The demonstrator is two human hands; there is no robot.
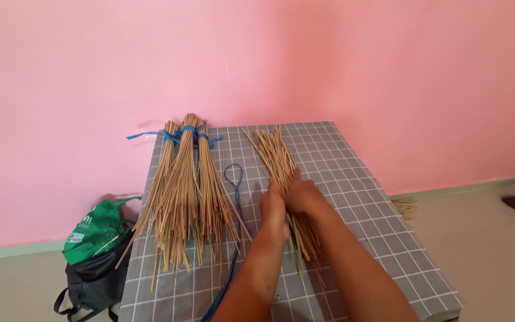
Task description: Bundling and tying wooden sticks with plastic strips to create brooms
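— Head view: what do I have under my hands?

— My left hand (274,210) and right hand (302,195) lie together, pressed flat on a loose bundle of thin tan straw sticks (281,173) at table centre; neither hand visibly closes around it.

— Containers?

— A green plastic bag (93,229) sits in a black bag (90,280) on the floor at eight o'clock.

— Room to move?

— The grey checked tablecloth (358,179) lies bare toward three o'clock. At ten o'clock, blue-tied straw bundles (186,185); a blue cord (235,197) just beside my left hand.
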